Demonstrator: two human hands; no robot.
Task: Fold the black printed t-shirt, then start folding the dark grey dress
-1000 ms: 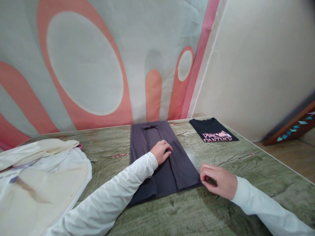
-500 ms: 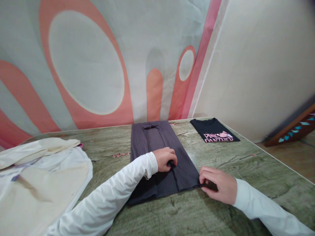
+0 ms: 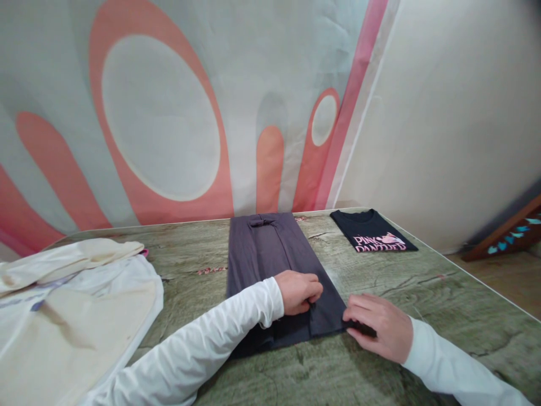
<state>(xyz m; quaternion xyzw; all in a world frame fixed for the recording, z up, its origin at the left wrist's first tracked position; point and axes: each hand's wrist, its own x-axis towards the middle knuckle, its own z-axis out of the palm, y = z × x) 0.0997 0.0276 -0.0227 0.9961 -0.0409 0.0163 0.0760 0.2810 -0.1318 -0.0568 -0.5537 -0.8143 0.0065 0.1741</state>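
A dark purple-grey shirt (image 3: 270,254) lies in a long folded strip, its neckline at the far end and its side panels turned inward. My left hand (image 3: 299,292) is closed on the edge of the right-hand folded panel, near the close end. At the shirt's near right corner, my right hand (image 3: 376,326) pinches the cloth between thumb and fingers. My left forearm crosses over the shirt's near left part and hides some of it.
A black folded T-shirt (image 3: 374,232) with pink lettering lies at the far right of the wood-patterned table (image 3: 313,372). Cream and white clothing (image 3: 84,316) is heaped at the left. Behind the table hangs a printed backdrop (image 3: 240,113).
My left hand has slid right and nearer along the folded panel. My right hand stays at the corner, its fingers slightly straighter. The camera view has shifted a little.
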